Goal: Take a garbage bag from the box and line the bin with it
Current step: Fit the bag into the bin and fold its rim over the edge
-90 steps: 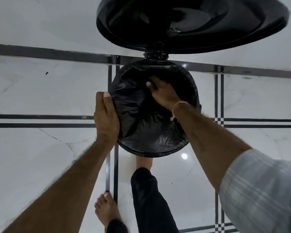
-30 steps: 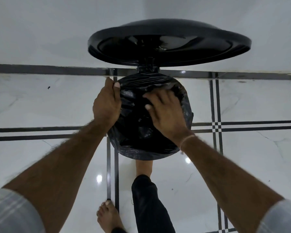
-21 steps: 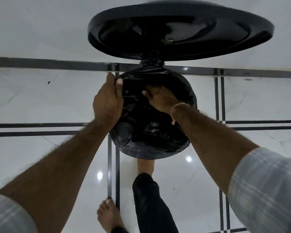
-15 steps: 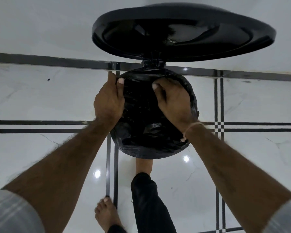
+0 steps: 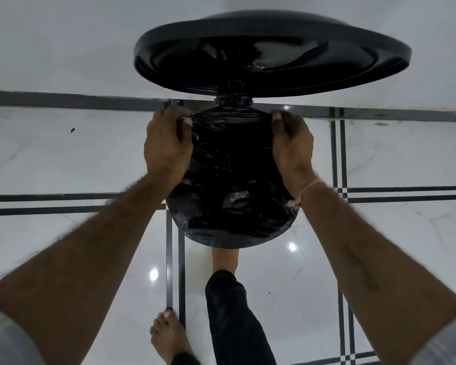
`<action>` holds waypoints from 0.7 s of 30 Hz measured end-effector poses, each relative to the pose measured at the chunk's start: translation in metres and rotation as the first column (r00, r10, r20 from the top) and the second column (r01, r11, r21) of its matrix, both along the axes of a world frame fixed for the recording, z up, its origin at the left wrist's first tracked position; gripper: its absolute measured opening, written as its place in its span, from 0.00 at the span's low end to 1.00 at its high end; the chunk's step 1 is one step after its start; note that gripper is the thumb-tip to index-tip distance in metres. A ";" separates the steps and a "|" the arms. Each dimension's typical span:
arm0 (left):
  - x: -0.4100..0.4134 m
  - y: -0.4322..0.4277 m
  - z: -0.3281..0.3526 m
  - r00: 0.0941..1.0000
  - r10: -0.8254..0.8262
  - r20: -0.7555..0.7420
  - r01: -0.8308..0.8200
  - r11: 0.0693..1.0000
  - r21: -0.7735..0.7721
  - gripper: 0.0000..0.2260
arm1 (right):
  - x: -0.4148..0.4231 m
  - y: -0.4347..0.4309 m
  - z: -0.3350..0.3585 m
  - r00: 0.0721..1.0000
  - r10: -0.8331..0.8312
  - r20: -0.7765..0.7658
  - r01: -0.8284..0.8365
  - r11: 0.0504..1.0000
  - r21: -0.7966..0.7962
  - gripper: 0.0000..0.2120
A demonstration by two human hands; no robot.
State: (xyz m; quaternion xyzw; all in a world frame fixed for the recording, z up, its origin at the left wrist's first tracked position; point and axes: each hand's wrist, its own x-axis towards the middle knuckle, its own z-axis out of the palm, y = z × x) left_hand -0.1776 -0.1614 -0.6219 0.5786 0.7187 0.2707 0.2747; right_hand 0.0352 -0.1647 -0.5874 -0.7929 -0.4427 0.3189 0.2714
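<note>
Black plastic fills the mouth of the bin, where the garbage bag already sits, its edge folded over the near rim. On the left, the left hand is curled closed on the bag's edge at the far-left side of the rim, thumb on top and fingers hidden over the outside. In the middle, just beyond the bag, the hinge carries the raised lid, and a foot reaches under the near side of the bin, probably on a pedal. On the right, the right hand mirrors the left, pinching the bag's edge at the far-right side of the rim.

The step in hand appears to be seating the film around the back. It goes best if both hands draw the edge outward and down evenly, working toward the hinge. A hard one-sided tug could tear the thin film or drag the near edge off. The foot should keep the lid up.
</note>
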 end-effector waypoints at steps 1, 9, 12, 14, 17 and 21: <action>-0.001 0.007 0.001 0.993 0.033 0.116 -0.028 0.999 -0.046 0.10 | 0.003 0.008 -0.001 0.994 -0.035 -0.100 0.030 0.999 -0.044 0.17; -0.014 0.036 0.013 0.693 0.406 0.595 0.007 0.822 -0.569 0.08 | 0.032 0.045 -0.009 0.868 -0.165 -0.469 0.026 0.957 -0.290 0.09; -0.020 0.037 0.016 0.659 0.452 0.601 0.015 0.791 -0.611 0.07 | 0.040 0.048 -0.006 0.827 -0.283 -0.485 0.072 0.910 -0.409 0.12; -0.025 0.033 0.015 0.630 0.467 0.621 0.016 0.791 -0.612 0.09 | 0.046 0.042 -0.006 0.803 -0.300 -0.516 0.069 0.905 -0.419 0.12; -0.029 0.022 0.011 0.671 0.444 0.593 -0.033 0.817 -0.575 0.11 | 0.053 0.031 -0.011 0.795 -0.277 -0.540 0.057 0.920 -0.389 0.15; -0.030 0.006 0.013 0.645 0.415 0.641 -0.065 0.867 -0.495 0.15 | 0.053 0.007 -0.013 0.866 -0.203 -0.456 0.098 0.965 -0.243 0.30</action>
